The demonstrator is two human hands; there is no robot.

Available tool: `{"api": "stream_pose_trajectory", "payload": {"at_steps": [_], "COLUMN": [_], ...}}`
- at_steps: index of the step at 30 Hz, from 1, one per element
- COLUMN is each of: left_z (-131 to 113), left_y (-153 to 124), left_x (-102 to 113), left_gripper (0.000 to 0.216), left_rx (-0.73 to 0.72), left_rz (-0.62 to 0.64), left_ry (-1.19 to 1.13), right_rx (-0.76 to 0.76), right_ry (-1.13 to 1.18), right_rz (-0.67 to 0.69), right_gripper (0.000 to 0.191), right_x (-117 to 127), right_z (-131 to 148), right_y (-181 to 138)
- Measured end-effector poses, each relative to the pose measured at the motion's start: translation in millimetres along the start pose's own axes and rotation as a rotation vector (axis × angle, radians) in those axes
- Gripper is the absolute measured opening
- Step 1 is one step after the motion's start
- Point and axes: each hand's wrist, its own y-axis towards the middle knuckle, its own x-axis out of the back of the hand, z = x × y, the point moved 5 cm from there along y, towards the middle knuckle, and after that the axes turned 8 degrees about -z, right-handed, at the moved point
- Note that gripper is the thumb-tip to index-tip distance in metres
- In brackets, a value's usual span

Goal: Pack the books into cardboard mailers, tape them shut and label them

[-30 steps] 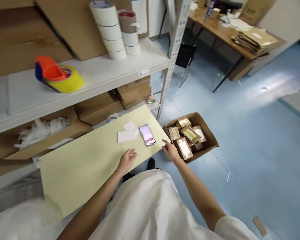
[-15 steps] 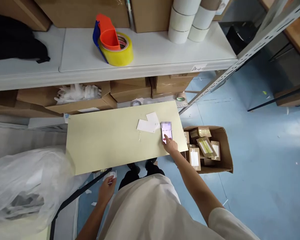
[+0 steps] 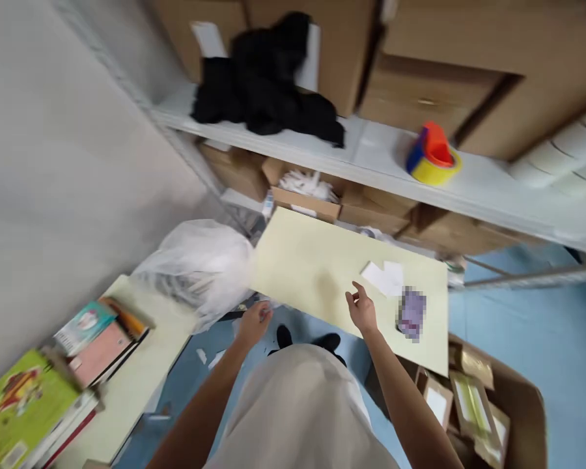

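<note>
My right hand (image 3: 362,312) hovers over the front edge of the pale yellow tabletop (image 3: 303,254), fingers apart and holding nothing. To its right lies a phone (image 3: 412,314), its screen blurred out. Several white paper slips (image 3: 385,278) lie on the tabletop just beyond that hand. My left hand (image 3: 255,324) is at the tabletop's front left corner, close to a clear plastic bag (image 3: 205,267). Its fingers are curled together; what is in them, if anything, I cannot make out.
Books (image 3: 34,404) lie on a side table at left. A carton (image 3: 527,404) of small taped boxes stands on the floor at right. A shelf (image 3: 371,146) behind holds black cloth (image 3: 268,85), a yellow tape dispenser (image 3: 432,170) and cartons. White gloves (image 3: 308,185) fill a box below.
My view has swung left, bringing the books into sight. My right hand has left the phone screen and moved left, its fingers spreading. The left hand stays low, fingers curled.
</note>
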Motion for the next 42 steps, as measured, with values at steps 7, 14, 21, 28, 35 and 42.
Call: {"api": "stream_pose_trajectory", "payload": {"at_steps": [7, 14, 21, 28, 35, 42], "left_z": [51, 108, 137, 152, 200, 278], "left_y": [-33, -97, -186, -225, -216, -157], "left_x": [85, 132, 131, 133, 169, 219], "left_gripper": [0.027, 0.025, 0.035, 0.036, 0.041, 0.056], "left_rx": [0.144, 0.473, 0.781, 0.907, 0.881, 0.833], "left_rz": [-0.287, -0.466, -0.619, -0.661, -0.744, -0.902], "left_ry": [-0.196, -0.130, -0.291, -0.225, -0.395, -1.127], "right_rx": [0.298, 0.664, 1.058, 1.305, 1.412, 1.438], "right_ry": [0.240, 0.206, 0.099, -0.071, -0.203, -0.420], "right_rz": [0.352, 0.761, 1.088, 1.244, 1.190, 1.105], "right_gripper": [0.049, 0.039, 0.033, 0.035, 0.037, 0.070], "right_x": [-95, -179, -256, -297, -345, -415], "right_z": [157, 253, 312, 341, 373, 401], "right_y": [-25, -66, -121, -175, -215, -254]}}
